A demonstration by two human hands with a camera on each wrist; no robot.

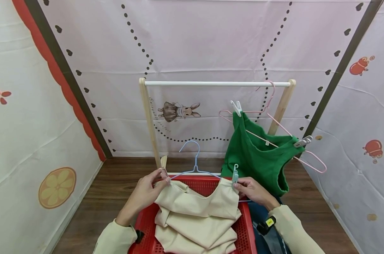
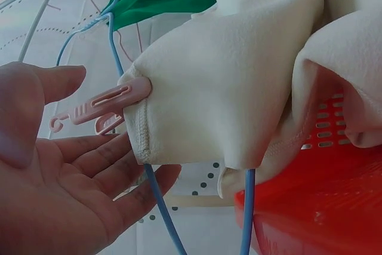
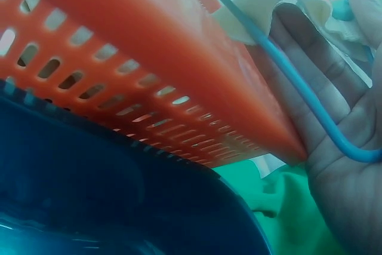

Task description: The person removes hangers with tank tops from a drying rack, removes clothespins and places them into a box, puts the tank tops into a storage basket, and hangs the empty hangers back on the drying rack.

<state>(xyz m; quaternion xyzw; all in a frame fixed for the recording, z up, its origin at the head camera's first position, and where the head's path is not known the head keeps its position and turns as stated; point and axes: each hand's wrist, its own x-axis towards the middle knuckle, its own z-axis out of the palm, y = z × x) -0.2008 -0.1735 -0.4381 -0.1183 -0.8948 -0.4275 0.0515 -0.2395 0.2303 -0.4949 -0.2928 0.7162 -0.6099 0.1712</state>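
Observation:
A cream garment [image 1: 198, 204] hangs on a blue hanger [image 1: 196, 165] over the red basket [image 1: 144, 222]. A pink clothespin [image 2: 110, 101] is clipped on its left shoulder. My left hand [image 1: 149, 190] is beside that clothespin; in the left wrist view the thumb stands apart from it and the fingers extend behind the shoulder. At the other shoulder, my right hand [image 1: 253, 190] pinches a teal clothespin [image 1: 235, 175] near its lower end. In the right wrist view, its fingers reach behind the cloth, beside the blue hanger's arm.
Behind the basket stands a rack with a white rail [image 1: 211, 84] and wooden posts. A green garment [image 1: 255, 151] hangs there at right from a pink hanger [image 1: 271, 102], held by white and grey clothespins. A dark blue glossy container [image 3: 107, 189] adjoins the basket's right side.

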